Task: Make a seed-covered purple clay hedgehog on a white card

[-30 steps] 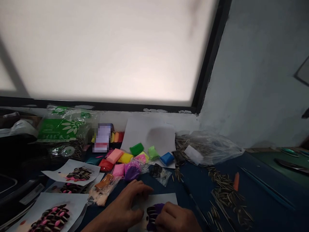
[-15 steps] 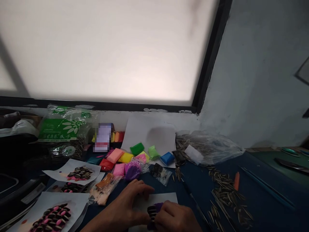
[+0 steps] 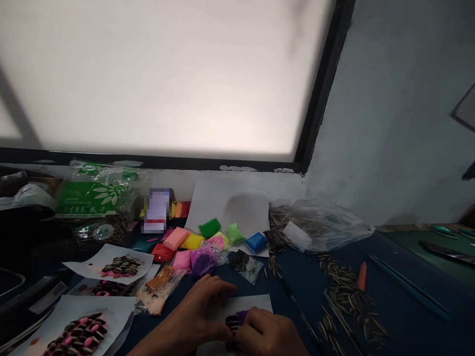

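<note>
Low in the head view, a white sheet of paper (image 3: 261, 302) bears a piece of purple clay (image 3: 242, 316) set with striped sunflower seeds (image 3: 232, 322). My left hand (image 3: 202, 314) is at its left side, thumb and fingers apart, the thumb by the seeds and the fingertips over the sheet. My right hand (image 3: 269, 332) is closed over the right part of the clay, with curled fingers pinched together. Whatever lies between those fingertips is hidden. Some of the clay is covered by the right hand.
Loose sunflower seeds (image 3: 345, 287), an orange stick (image 3: 362, 276) and a pen (image 3: 297, 301) lie to the right. Colourful clay packets (image 3: 202, 259) lie ahead. Seed-covered pictures (image 3: 120, 267) are on the left; a green seed bag (image 3: 87, 198) stands behind.
My right hand has shifted very slightly left over the clay. The left hand holds nearly the same pose. The whole view has drifted a little.
</note>
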{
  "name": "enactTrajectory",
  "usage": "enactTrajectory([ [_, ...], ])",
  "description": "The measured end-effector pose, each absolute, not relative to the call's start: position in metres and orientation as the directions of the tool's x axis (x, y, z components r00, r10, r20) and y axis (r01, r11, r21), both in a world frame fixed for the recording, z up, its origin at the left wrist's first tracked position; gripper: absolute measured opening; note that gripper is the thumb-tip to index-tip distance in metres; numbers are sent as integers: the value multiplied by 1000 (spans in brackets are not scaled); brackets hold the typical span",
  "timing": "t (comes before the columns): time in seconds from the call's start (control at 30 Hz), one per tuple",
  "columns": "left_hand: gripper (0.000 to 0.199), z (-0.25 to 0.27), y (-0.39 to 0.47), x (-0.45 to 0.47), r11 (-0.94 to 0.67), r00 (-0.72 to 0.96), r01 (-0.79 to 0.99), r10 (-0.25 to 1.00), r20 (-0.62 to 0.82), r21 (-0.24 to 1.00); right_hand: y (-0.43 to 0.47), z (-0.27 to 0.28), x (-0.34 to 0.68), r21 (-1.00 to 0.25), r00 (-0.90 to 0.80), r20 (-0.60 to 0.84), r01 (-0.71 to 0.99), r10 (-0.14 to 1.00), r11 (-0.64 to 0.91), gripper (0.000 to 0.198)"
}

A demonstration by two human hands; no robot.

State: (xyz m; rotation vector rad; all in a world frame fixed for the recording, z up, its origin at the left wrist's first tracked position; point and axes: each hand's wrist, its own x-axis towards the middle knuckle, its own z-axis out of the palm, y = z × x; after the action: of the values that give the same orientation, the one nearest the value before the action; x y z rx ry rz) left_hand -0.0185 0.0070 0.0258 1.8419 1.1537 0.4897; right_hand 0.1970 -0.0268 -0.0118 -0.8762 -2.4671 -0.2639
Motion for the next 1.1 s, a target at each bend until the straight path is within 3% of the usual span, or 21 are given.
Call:
enactTrajectory([
  [0.63, 80, 29, 5, -11, -106, 438, 567, 878, -191, 817, -26, -7, 195, 85, -697, 471, 647, 541, 758, 12],
  [1.1, 72, 19, 10, -18, -40, 454, 461, 869, -197, 887, -32, 3, 198, 29, -641, 480, 694, 599, 720, 16],
])
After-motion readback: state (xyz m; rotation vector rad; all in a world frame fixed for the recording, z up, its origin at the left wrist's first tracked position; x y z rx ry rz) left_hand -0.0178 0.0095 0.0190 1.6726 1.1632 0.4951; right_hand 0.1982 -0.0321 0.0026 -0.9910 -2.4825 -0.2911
